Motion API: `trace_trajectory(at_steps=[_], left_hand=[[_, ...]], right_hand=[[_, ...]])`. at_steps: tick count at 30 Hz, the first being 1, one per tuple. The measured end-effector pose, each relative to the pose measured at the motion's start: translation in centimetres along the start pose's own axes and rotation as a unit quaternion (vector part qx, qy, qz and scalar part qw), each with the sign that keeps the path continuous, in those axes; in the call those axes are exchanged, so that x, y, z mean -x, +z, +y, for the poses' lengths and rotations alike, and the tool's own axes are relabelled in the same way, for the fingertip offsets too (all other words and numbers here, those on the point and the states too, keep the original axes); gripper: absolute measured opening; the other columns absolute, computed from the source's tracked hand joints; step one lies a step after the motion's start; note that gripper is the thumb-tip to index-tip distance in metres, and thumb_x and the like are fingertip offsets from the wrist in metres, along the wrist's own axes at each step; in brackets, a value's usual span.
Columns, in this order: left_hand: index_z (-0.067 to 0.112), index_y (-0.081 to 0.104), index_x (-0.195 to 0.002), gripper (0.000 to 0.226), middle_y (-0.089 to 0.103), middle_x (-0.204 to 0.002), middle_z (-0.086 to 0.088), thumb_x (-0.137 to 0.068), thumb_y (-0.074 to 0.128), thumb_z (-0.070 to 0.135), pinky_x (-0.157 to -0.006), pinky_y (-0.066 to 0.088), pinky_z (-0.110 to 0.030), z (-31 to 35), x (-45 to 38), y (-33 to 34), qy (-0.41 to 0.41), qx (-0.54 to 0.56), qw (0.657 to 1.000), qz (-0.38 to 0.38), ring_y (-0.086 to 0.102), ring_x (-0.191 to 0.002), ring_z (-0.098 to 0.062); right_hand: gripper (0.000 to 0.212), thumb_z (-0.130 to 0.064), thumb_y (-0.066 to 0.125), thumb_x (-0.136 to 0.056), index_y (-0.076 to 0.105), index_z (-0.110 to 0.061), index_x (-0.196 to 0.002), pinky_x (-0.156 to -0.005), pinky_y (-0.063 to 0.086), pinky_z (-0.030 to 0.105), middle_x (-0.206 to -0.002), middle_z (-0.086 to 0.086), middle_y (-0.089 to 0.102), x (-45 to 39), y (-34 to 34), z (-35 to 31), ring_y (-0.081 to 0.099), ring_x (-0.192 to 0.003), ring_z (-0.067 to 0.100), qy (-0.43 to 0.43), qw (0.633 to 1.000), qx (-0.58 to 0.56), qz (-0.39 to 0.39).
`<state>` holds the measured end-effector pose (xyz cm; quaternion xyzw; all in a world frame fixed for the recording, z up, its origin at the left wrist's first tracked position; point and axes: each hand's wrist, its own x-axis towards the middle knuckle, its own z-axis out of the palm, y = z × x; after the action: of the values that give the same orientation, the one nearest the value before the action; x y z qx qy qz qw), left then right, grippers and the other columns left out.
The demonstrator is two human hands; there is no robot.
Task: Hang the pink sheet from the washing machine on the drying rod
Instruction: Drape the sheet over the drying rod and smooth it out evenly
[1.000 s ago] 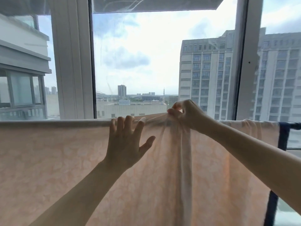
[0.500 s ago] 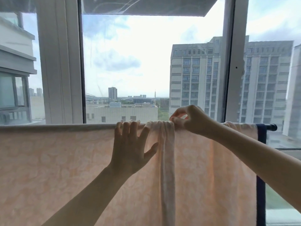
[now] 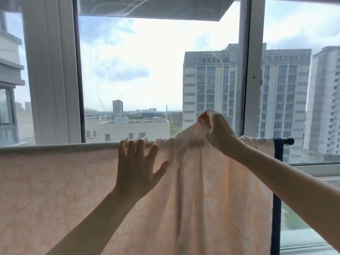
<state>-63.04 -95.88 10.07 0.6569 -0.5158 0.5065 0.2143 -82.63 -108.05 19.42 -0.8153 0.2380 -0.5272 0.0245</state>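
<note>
**Sheet on rod, right grip lifting a fold**

While the pink sheet (image 3: 55, 190) hangs over the drying rod (image 3: 284, 141), we pinch a bunched fold above the rod with our right hand (image 3: 216, 132); left hand (image 3: 137, 168) lies flat, fingers straight, on the sheet's top edge.

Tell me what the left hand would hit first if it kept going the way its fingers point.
Its fingertips already reach the sheet-covered drying rod; beyond that, probably the window glass, though depth is unclear.

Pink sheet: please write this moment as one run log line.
pink sheet: draped over rod | left hand: flat on sheet | right hand: pinches bunched fold, lifted
</note>
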Motion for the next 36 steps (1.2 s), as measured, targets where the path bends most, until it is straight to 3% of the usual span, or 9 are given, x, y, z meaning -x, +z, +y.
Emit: trace_trajectory(at_steps=[4, 8, 12, 15, 18, 22, 25, 32, 36], left_hand=[[0.014, 0.059, -0.127, 0.061, 0.059, -0.113, -0.019, -0.093, 0.04, 0.061, -0.1, 0.035, -0.058, -0.1, -0.1, 0.1, -0.002, 0.007, 1.0, 0.009, 0.054, -0.103, -0.038], [0.015, 0.058, -0.129, 0.06, 0.057, -0.113, -0.019, -0.093, 0.04, 0.06, -0.1, 0.034, -0.059, 0.2, -0.2, 0.2, -0.002, 0.015, 1.0, 0.014, 0.054, -0.103, -0.037], [0.015, 0.059, -0.127, 0.059, 0.057, -0.111, -0.018, -0.093, 0.04, 0.06, -0.1, 0.034, -0.058, 0.5, -0.4, 0.2, -0.006, 0.02, 1.0, 0.021, 0.053, -0.101, -0.037], [0.015, 0.058, -0.128, 0.059, 0.056, -0.111, -0.019, -0.093, 0.039, 0.059, -0.1, 0.034, -0.058, 0.5, -0.4, 0.2, -0.006, 0.021, 1.0, 0.019, 0.053, -0.102, -0.037], [0.015, 0.058, -0.128, 0.06, 0.057, -0.112, -0.019, -0.093, 0.039, 0.06, -0.1, 0.035, -0.059, 0.3, -0.3, 0.1, -0.009, 0.019, 1.0, 0.011, 0.053, -0.103, -0.037], [0.016, 0.056, -0.129, 0.059, 0.057, -0.112, -0.019, -0.093, 0.039, 0.06, -0.101, 0.033, -0.059, -0.1, -0.3, 0.2, -0.015, 0.012, 1.0, -0.013, 0.053, -0.104, -0.038], [0.017, 0.056, -0.129, 0.059, 0.057, -0.113, -0.019, -0.093, 0.04, 0.061, -0.102, 0.033, -0.059, -0.2, -0.2, 0.3, -0.016, 0.01, 1.0, -0.013, 0.053, -0.104, -0.038], [0.016, 0.057, -0.128, 0.059, 0.057, -0.112, -0.019, -0.093, 0.04, 0.06, -0.1, 0.035, -0.059, 0.2, -0.3, -0.1, -0.016, 0.007, 1.0, -0.007, 0.053, -0.103, -0.037], [0.016, 0.056, -0.129, 0.058, 0.056, -0.111, -0.019, -0.094, 0.039, 0.059, -0.099, 0.035, -0.058, 0.2, -0.2, -0.3, -0.007, 0.003, 1.0, -0.008, 0.053, -0.101, -0.037]], right_hand=[[0.01, -0.006, 0.054, -0.095, 0.063, -0.002, -0.097, -0.074, 0.044, 0.022, -0.09, 0.009, 0.066, 0.2, -2.5, 3.0, 0.06, -0.08, 0.017, 0.031, 0.995, 0.074, 0.06], [0.01, -0.008, 0.061, -0.091, 0.069, -0.004, -0.097, -0.074, 0.049, 0.022, -0.092, 0.008, 0.071, 1.9, -4.2, 4.2, 0.06, -0.075, 0.014, 0.055, 0.988, 0.146, -0.003], [0.012, -0.01, 0.066, -0.088, 0.072, -0.007, -0.098, -0.064, 0.049, 0.009, -0.1, 0.005, 0.072, 2.4, -3.8, 2.4, 0.066, -0.065, 0.016, -0.009, 0.993, 0.11, -0.037], [0.018, -0.017, 0.065, -0.09, 0.071, -0.011, -0.105, -0.087, 0.048, 0.018, -0.112, 0.003, 0.071, 2.0, -2.1, 1.1, 0.07, -0.089, 0.017, -0.056, 0.991, 0.086, -0.085], [0.018, -0.017, 0.064, -0.091, 0.071, -0.011, -0.106, -0.093, 0.047, 0.02, -0.108, 0.002, 0.072, 1.5, -0.5, 0.4, 0.067, -0.095, 0.012, -0.06, 0.988, 0.063, -0.128], [0.015, -0.013, 0.066, -0.089, 0.072, -0.009, -0.102, -0.073, 0.045, 0.005, -0.099, 0.002, 0.073, 0.7, 0.2, -0.4, 0.062, -0.08, 0.004, -0.041, 0.987, 0.029, -0.15], [0.012, -0.012, 0.067, -0.089, 0.072, -0.007, -0.098, -0.062, 0.042, 0.001, -0.096, 0.004, 0.073, 0.4, 0.3, -0.8, 0.056, -0.071, -0.002, -0.041, 0.988, 0.034, -0.145], [0.013, -0.017, 0.068, -0.088, 0.072, -0.01, -0.097, -0.07, 0.047, 0.01, -0.095, 0.001, 0.072, 0.7, 0.7, -1.6, 0.061, -0.076, 0.004, -0.065, 0.983, 0.043, -0.164], [0.011, -0.01, 0.064, -0.09, 0.07, -0.008, -0.098, -0.08, 0.056, 0.027, -0.092, 0.003, 0.072, 1.1, 1.3, -1.8, 0.065, -0.078, 0.011, -0.065, 0.99, 0.058, -0.113]])
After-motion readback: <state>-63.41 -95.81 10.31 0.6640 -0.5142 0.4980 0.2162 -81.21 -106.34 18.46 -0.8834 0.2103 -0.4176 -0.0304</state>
